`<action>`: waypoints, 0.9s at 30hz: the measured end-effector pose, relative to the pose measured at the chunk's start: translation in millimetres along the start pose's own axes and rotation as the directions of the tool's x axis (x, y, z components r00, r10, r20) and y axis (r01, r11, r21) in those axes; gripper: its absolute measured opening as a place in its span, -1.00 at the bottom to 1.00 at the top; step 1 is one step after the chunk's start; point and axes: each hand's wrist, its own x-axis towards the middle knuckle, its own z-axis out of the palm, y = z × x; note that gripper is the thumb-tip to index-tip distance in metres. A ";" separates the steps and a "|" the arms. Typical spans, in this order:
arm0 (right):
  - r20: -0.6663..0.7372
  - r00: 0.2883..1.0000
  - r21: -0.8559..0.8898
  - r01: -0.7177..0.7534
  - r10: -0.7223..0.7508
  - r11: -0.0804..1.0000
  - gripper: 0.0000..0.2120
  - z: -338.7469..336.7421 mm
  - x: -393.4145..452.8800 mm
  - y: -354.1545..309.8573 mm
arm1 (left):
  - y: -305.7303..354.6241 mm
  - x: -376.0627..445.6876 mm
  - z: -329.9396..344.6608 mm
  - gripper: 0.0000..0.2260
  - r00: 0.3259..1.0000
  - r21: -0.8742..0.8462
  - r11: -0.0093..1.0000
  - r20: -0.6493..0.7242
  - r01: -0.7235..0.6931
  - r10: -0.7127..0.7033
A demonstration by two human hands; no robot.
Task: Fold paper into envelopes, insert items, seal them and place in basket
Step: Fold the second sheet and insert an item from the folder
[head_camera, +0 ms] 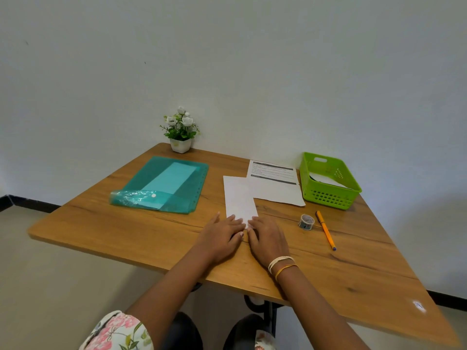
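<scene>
A long, narrow white folded paper [239, 197] lies on the wooden table [126, 231], running away from me. My left hand [222, 236] and my right hand [267, 239] lie side by side on its near end, fingers flat, pressing it down. The near end of the paper is hidden under the hands. A printed sheet [275, 183] lies partly under the paper's far right side. The green basket [328, 197] stands at the far right with a white paper piece inside.
A teal plastic folder [164, 185] holding a pale sheet lies at the left. A roll of tape [306, 221] and an orange pen [326, 229] lie right of my hands. A small potted flower [180, 132] stands against the wall.
</scene>
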 end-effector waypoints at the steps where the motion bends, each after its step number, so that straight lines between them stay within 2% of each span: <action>1: 0.037 0.999 0.017 0.035 -0.035 0.999 -0.64 -0.5 -2.5 -2.2 | -0.1 -1.1 -0.5 -0.59 1.000 0.011 1.000 0.017 -0.004 0.004; 3: 0.109 0.992 0.046 0.060 -0.065 0.997 -0.61 -2.5 -6.3 -6.4 | -1.2 -2.5 -2.7 -0.58 0.998 -0.025 1.000 0.067 0.017 -0.015; 7: 0.142 0.990 0.023 0.018 -0.021 1.000 -0.61 -6.8 -9.7 -7.6 | -2.6 -4.5 -3.3 -0.57 0.995 -0.033 0.998 0.091 0.054 -0.051; 16: 0.124 0.987 -0.038 -0.098 0.102 0.994 -0.58 -11.2 -13.6 -0.2 | -12.4 -14.7 -8.8 -0.57 0.989 0.036 0.992 0.074 0.124 -0.126; 20: 0.082 0.975 -0.052 -0.204 0.208 0.978 -0.67 -8.6 -1.1 -15.0 | -9.3 -15.2 -9.8 -0.56 0.990 0.035 0.991 0.058 0.126 -0.127; 22: 0.086 0.942 -0.020 -0.324 0.324 0.946 -0.73 -7.8 12.5 -21.0 | -8.9 -15.2 -10.2 -0.56 0.991 0.033 0.992 0.054 0.123 -0.124; 25: 0.196 0.845 0.071 -0.518 0.497 0.853 -0.74 -11.5 33.7 -26.1 | -10.4 -14.4 -8.9 -0.56 0.992 0.025 0.992 0.044 0.120 -0.121; 27: 0.278 0.784 0.168 -0.609 0.555 0.776 -0.71 -17.3 46.7 -28.9 | -12.1 -14.1 -7.0 -0.56 0.992 0.019 0.993 0.033 0.118 -0.118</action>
